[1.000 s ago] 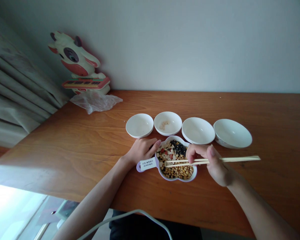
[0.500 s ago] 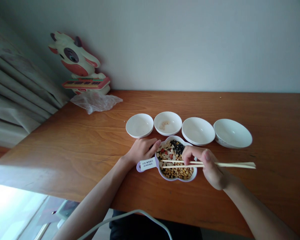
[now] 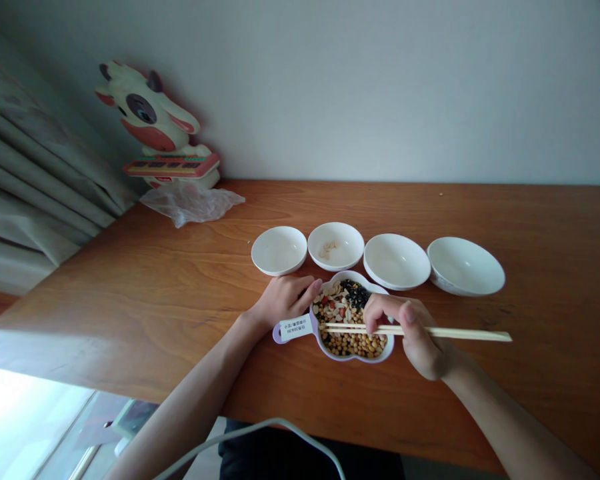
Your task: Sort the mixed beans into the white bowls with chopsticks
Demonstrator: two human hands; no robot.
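Observation:
My right hand point(image 3: 411, 333) is closed around a pair of wooden chopsticks point(image 3: 460, 333). The chopsticks lie almost level, and their tips dip into the left side of a lilac-rimmed, petal-shaped dish point(image 3: 321, 347) with a handle. Yellow beans point(image 3: 365, 344), black beans or seeds point(image 3: 355, 293), and pale and reddish peanuts point(image 3: 336, 308) fill the dish. Whether the tips pinch a piece is too small to tell. At the dish's upper left, my left hand point(image 3: 286, 300) grips the rim with thumb and fingers. A paper label point(image 3: 293, 327) covers the handle.
Behind the dish stand several white bowls in a row; the second bowl point(image 3: 336, 230) from the left contains several pale pieces point(image 3: 329, 249). A cow-shaped toy keyboard point(image 3: 163, 133) and a clear plastic bag point(image 3: 193, 205) are at the back left. A cable point(image 3: 275, 423) crosses the near edge.
The chopstick tips have come together; they were spread apart over the dish. My right hand has shifted very slightly left. My left hand and the dish stay in place.

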